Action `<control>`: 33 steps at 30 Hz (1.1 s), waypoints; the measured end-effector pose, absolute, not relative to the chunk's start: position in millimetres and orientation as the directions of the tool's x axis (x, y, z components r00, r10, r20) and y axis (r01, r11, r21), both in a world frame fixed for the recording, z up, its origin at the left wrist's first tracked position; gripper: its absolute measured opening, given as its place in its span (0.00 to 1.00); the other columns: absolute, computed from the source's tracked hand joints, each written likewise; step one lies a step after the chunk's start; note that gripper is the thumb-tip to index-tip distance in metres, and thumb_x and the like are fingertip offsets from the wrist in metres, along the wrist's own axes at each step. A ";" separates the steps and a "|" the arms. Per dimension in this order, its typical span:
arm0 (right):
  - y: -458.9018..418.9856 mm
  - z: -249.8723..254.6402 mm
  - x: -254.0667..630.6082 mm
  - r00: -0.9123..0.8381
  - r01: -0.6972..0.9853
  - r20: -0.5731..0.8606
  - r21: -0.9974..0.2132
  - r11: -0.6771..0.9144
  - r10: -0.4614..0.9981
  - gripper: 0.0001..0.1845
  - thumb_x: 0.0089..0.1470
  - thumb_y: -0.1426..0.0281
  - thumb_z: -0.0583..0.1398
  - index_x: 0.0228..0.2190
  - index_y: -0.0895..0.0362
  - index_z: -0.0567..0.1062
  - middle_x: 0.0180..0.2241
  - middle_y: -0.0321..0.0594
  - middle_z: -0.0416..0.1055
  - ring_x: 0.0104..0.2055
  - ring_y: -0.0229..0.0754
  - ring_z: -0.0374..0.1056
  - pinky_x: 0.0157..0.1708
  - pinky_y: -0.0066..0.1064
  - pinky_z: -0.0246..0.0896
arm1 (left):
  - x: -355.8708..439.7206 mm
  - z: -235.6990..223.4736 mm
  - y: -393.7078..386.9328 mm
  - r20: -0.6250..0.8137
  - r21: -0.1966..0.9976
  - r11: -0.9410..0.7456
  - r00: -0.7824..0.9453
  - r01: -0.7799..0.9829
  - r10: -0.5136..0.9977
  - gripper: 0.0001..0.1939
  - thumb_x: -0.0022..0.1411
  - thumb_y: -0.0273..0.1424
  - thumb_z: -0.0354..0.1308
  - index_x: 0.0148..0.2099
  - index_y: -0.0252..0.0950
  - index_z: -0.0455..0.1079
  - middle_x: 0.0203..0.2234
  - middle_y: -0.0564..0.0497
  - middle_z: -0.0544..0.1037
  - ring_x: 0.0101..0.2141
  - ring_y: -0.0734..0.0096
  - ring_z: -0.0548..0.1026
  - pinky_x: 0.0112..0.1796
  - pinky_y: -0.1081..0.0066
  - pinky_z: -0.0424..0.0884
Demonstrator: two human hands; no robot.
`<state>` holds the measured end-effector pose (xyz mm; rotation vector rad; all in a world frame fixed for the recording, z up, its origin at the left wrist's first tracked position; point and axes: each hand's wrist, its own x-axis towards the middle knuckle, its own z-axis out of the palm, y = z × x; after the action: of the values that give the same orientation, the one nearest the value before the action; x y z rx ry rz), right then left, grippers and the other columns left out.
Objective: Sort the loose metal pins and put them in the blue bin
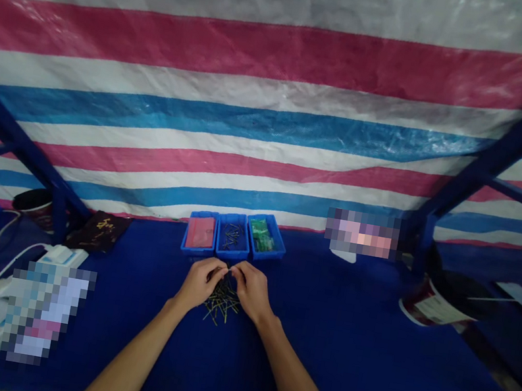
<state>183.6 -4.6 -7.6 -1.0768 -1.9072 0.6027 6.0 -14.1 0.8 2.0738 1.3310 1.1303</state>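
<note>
Head view: left hand (200, 281) and right hand (251, 287) at lower centre, fingertips pressed together above pile of thin sticks (221, 307); can't tell what's pinched. Seems partway: some dark sticks (230, 236) in middle blue tray (232, 254), pile remains.

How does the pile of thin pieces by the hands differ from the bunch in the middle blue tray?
The pile lies on the blue table; the bunch sits inside the middle tray. The pile looks yellowish-green, the bunch greyer. The pile looks bigger than the bunch. Both lie jumbled.
</note>
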 end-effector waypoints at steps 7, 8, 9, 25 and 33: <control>-5.2 -4.6 185.3 -0.278 0.364 0.460 -0.762 0.536 0.843 0.10 0.66 0.69 0.54 0.42 0.52 0.75 0.38 0.39 0.76 0.40 0.42 0.72 0.41 0.29 0.62 | 5.3 2.3 -13.1 0.373 0.751 -0.408 0.176 0.520 0.911 0.13 0.69 0.35 0.53 0.34 0.34 0.73 0.24 0.52 0.75 0.25 0.73 0.70 0.29 0.75 0.63; -5.4 -3.9 185.4 -0.281 0.371 0.462 -0.756 0.539 0.841 0.11 0.66 0.69 0.53 0.40 0.52 0.75 0.37 0.39 0.75 0.39 0.42 0.72 0.41 0.29 0.62 | 5.5 2.7 -13.3 0.372 0.750 -0.409 0.180 0.520 0.910 0.13 0.69 0.35 0.53 0.34 0.34 0.73 0.24 0.52 0.75 0.25 0.73 0.69 0.29 0.75 0.63; -5.6 -3.4 185.3 -0.281 0.381 0.462 -0.750 0.540 0.841 0.11 0.67 0.69 0.53 0.38 0.52 0.75 0.36 0.39 0.75 0.38 0.41 0.72 0.40 0.29 0.61 | 5.9 3.1 -13.6 0.373 0.747 -0.412 0.184 0.522 0.909 0.13 0.69 0.35 0.53 0.34 0.34 0.73 0.24 0.52 0.75 0.25 0.73 0.69 0.29 0.75 0.62; -7.8 -1.0 186.0 -0.304 0.363 0.437 -0.768 0.527 0.847 0.08 0.66 0.69 0.53 0.38 0.53 0.72 0.35 0.38 0.72 0.37 0.41 0.69 0.38 0.29 0.59 | 4.6 4.8 -14.8 0.350 0.782 -0.383 0.162 0.492 0.923 0.14 0.69 0.36 0.53 0.34 0.33 0.72 0.24 0.52 0.74 0.25 0.73 0.70 0.31 0.75 0.63; -7.1 -0.8 185.3 -0.306 0.372 0.445 -0.758 0.536 0.842 0.12 0.68 0.67 0.50 0.35 0.53 0.72 0.33 0.38 0.71 0.34 0.40 0.67 0.36 0.29 0.58 | 6.8 1.9 -15.6 0.375 0.775 -0.400 0.152 0.490 0.914 0.14 0.69 0.35 0.53 0.33 0.34 0.72 0.25 0.51 0.75 0.27 0.72 0.70 0.31 0.74 0.63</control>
<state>185.3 -7.1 -0.8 -0.9931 -1.8963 0.6738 6.8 -15.6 1.9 1.9574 1.3338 1.1719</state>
